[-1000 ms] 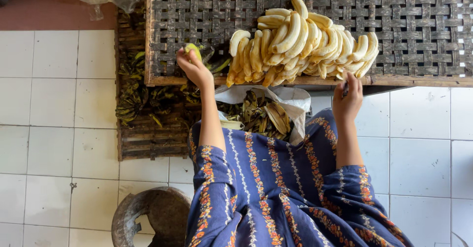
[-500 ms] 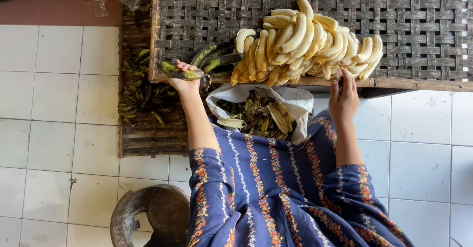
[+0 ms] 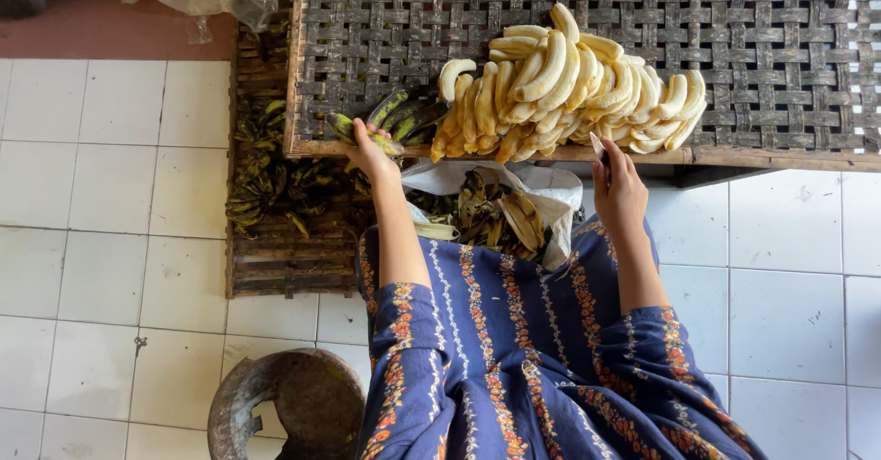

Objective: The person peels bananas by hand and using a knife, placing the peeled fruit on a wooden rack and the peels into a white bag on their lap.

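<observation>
Woven tray (image 3: 734, 75): peeled bananas (image 3: 569, 84). Left hand (image 3: 372, 144) grip clasps unpeeled bananas (image 3: 385, 116); right hand (image 3: 619, 189) grip clasps knife (image 3: 597, 145).

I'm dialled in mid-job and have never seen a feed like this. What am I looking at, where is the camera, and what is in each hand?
There is no machine here: a person works with two bare hands, and the single camera sits on their head, looking straight down. The blue patterned cloth at the bottom is their clothing.

The left hand closes its grip on a green unpeeled banana at the front edge of a woven tray. Beside it on the tray lies a pile of peeled bananas, pale yellow.

The right hand is near the tray's edge, below that pile, and holds a small blade-like tool; it is too small to say more.

In the person's lap an open white bag holds dark peels. To the left, a slatted wooden crate on the white tiled floor holds more green bananas.
</observation>
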